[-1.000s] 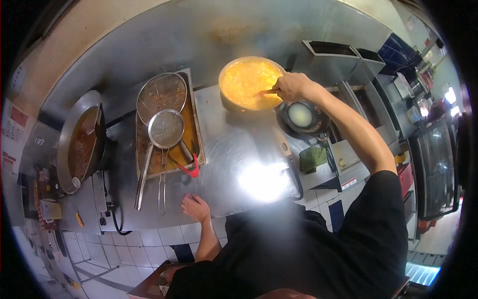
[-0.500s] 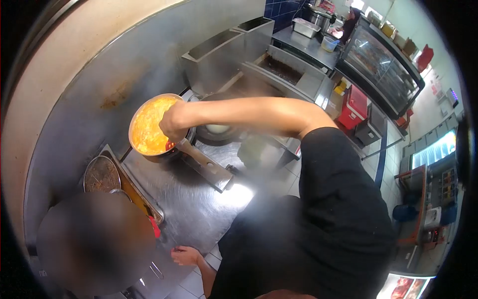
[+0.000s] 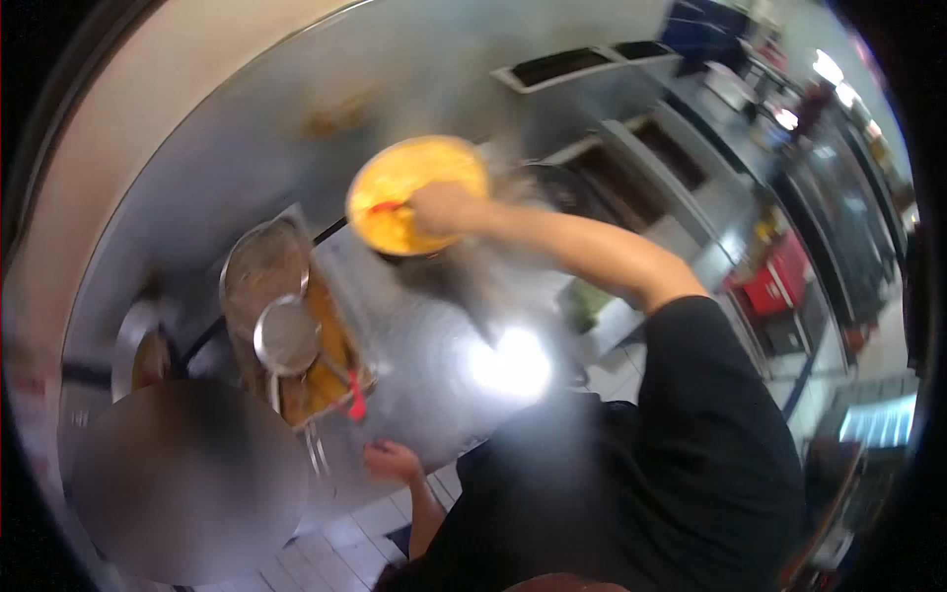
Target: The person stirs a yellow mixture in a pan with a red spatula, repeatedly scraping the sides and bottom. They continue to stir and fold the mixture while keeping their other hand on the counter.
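My right hand (image 3: 446, 207) is closed around a red utensil (image 3: 387, 207) over a round pan (image 3: 352, 212) of yellow-orange food (image 3: 414, 163). The utensil's tip meets the food; its exact kind is blurred. The pan's long handle (image 3: 472, 296) points down toward my body, below my forearm. My left hand (image 3: 393, 462) hangs low by the counter's front edge, fingers loosely bent and seemingly holding nothing. Just above it is a red handle end (image 3: 357, 397), apart from the fingers. A round strainer (image 3: 287, 335) lies across a metal tray (image 3: 335, 331) with brownish-orange contents.
A large blurred round shape (image 3: 187, 483) covers the lower left. The steel counter (image 3: 414, 345) reflects a bright light. Fryer wells (image 3: 617, 183) stand right of the pan. Farther right are a red box (image 3: 774, 276) and a glass display case (image 3: 838, 217).
The camera view has swung, so the pan and tray appear farther right. My right hand has shifted over the pan; the red utensil now shows left of it. More of the tray and strainer is visible.
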Tool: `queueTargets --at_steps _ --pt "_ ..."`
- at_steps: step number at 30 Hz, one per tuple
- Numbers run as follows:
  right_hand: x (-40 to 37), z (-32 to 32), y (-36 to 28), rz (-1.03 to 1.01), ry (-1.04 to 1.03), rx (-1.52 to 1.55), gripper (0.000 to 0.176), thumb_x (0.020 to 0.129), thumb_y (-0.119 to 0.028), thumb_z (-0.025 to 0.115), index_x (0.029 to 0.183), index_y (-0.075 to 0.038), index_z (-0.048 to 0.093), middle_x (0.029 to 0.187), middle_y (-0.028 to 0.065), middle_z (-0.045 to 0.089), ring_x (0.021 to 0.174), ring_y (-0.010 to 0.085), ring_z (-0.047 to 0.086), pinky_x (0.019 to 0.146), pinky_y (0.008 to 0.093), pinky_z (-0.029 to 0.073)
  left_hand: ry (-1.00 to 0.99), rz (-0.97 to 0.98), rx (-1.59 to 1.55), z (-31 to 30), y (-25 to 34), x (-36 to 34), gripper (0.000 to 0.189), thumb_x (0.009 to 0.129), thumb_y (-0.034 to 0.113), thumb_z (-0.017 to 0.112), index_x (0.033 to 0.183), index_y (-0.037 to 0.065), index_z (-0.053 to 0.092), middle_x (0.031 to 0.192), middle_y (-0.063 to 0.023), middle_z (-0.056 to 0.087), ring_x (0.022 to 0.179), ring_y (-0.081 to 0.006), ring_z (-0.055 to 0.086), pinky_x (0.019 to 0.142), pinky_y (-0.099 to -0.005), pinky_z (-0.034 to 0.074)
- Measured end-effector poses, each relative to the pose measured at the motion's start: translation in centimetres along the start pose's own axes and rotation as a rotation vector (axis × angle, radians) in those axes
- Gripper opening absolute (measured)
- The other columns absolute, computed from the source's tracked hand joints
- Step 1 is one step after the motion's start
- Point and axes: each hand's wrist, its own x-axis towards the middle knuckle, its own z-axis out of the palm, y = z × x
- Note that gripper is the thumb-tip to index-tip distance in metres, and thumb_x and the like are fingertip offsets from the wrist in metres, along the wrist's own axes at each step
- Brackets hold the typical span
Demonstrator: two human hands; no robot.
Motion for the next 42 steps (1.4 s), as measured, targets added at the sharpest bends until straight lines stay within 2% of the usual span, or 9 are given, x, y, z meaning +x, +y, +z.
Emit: queueTargets --at_steps 3,5,13,19,22,25,34,38,42 --pt "2.2 1.7 1.7 -0.025 0.163 -0.039 0.032 0.097 -0.024 0.060 0.116 -0.014 0.083 0.102 0.0187 0.081 0.089 0.0368 0.080 0.077 0.0524 0.061 -0.153 -0.213 -0.137 -3.4 1.7 1.8 0.031 0.103 0.026 0.059 0.125 0.004 0.065 0.118 -0.0178 0.068 0.110 -0.0411 0.064 0.095 -0.0524 0.047" --pt "3.3 1.6 2.9 -0.065 0.141 -0.118 0.031 0.098 -0.024 0.060 0.116 -0.015 0.083 0.103 0.0181 0.081 0.087 0.0376 0.080 0.077 0.0524 0.061 -0.157 -0.149 -0.119 -4.4 2.9 2.2 0.030 0.103 0.025 0.059 0.123 0.005 0.065 0.118 -0.0165 0.068 0.110 -0.0403 0.063 0.096 -0.0518 0.046" --pt "2.7 -2.6 5.8 0.004 -0.136 -0.281 0.032 0.097 -0.023 0.059 0.110 -0.006 0.083 0.115 0.0204 0.081 0.108 0.0347 0.080 0.086 0.0483 0.064 -0.256 -0.206 -0.086 -6.8 4.1 3.7 0.029 0.102 0.027 0.060 0.122 0.006 0.065 0.119 -0.0143 0.068 0.113 -0.0392 0.062 0.096 -0.0524 0.045" --pt "0.2 -4.8 6.0 -0.114 -0.274 -0.389 0.036 0.101 -0.025 0.055 0.108 0.000 0.081 0.110 0.0238 0.080 0.103 0.0397 0.079 0.087 0.0528 0.063 -0.282 -0.229 -0.091 -7.7 4.6 4.0 0.027 0.103 0.026 0.060 0.121 0.006 0.065 0.119 -0.0145 0.067 0.115 -0.0393 0.059 0.095 -0.0525 0.044" --pt "-1.4 -6.4 5.3 -0.194 -0.319 -0.333 0.037 0.102 -0.026 0.055 0.115 -0.003 0.081 0.111 0.0205 0.081 0.102 0.0400 0.078 0.090 0.0510 0.063 -0.307 -0.248 -0.098 -7.5 4.5 3.9 0.027 0.103 0.026 0.059 0.121 0.006 0.065 0.120 -0.0146 0.066 0.115 -0.0389 0.059 0.095 -0.0524 0.044" --pt "-3.3 -9.1 3.7 -0.160 -0.349 -0.297 0.041 0.104 -0.025 0.052 0.136 -0.020 0.077 0.111 0.0207 0.080 0.097 0.0410 0.077 0.088 0.0516 0.062 -0.288 -0.241 -0.108 -7.1 4.2 3.6 0.027 0.104 0.026 0.059 0.121 0.006 0.064 0.120 -0.0146 0.066 0.115 -0.0384 0.059 0.095 -0.0525 0.044" --pt "-5.9 -16.1 -1.1 -0.124 -0.294 -0.413 0.037 0.100 -0.022 0.056 0.125 -0.014 0.082 0.102 0.0221 0.080 0.094 0.0393 0.078 0.086 0.0504 0.062 -0.299 -0.237 -0.101 -7.3 4.2 3.7 0.027 0.103 0.025 0.060 0.121 0.006 0.064 0.119 -0.0153 0.066 0.114 -0.0383 0.059 0.095 -0.0520 0.043" --pt "-5.5 -15.4 -2.5 -0.108 -0.491 -0.540 0.031 0.098 -0.021 0.059 0.113 -0.008 0.083 0.104 0.0210 0.081 0.101 0.0387 0.078 0.088 0.0490 0.062 -0.261 -0.228 -0.118 -7.0 4.0 3.5 0.026 0.103 0.025 0.060 0.120 0.006 0.064 0.118 -0.0153 0.066 0.114 -0.0382 0.059 0.094 -0.0515 0.043" --pt "-6.0 -14.0 -2.6 -0.008 -0.391 -0.510 0.030 0.090 -0.021 0.067 0.108 -0.002 0.082 0.107 0.0217 0.081 0.110 0.0386 0.077 0.088 0.0472 0.063 -0.275 -0.246 -0.117 -7.3 4.1 3.7 0.025 0.103 0.025 0.060 0.120 0.006 0.064 0.118 -0.0149 0.066 0.114 -0.0382 0.059 0.094 -0.0514 0.043"
